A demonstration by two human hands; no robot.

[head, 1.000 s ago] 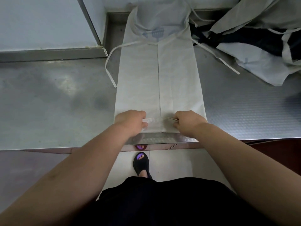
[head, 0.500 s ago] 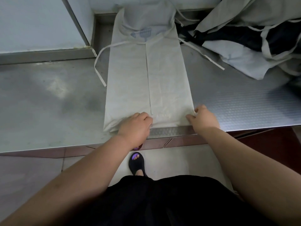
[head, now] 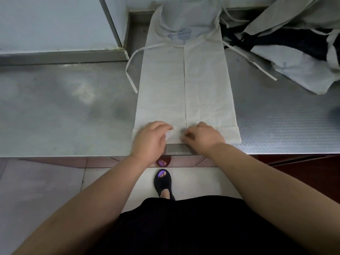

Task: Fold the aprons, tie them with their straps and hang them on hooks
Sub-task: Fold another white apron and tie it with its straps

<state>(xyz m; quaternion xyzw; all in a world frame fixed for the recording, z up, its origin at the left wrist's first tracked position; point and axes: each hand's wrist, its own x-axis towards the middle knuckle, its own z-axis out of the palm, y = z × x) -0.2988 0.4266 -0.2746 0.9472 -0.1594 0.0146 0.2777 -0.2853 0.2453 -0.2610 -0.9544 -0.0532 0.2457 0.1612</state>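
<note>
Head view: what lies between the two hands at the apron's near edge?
Only a short strip of the folded apron, where its two flaps meet, separates the left hand from the right hand; the head view shows it.

Left grip, right grip, both curled.

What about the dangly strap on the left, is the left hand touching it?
Apart. The head view shows the strap ending on the table, with plain apron cloth between it and the left hand.
</note>
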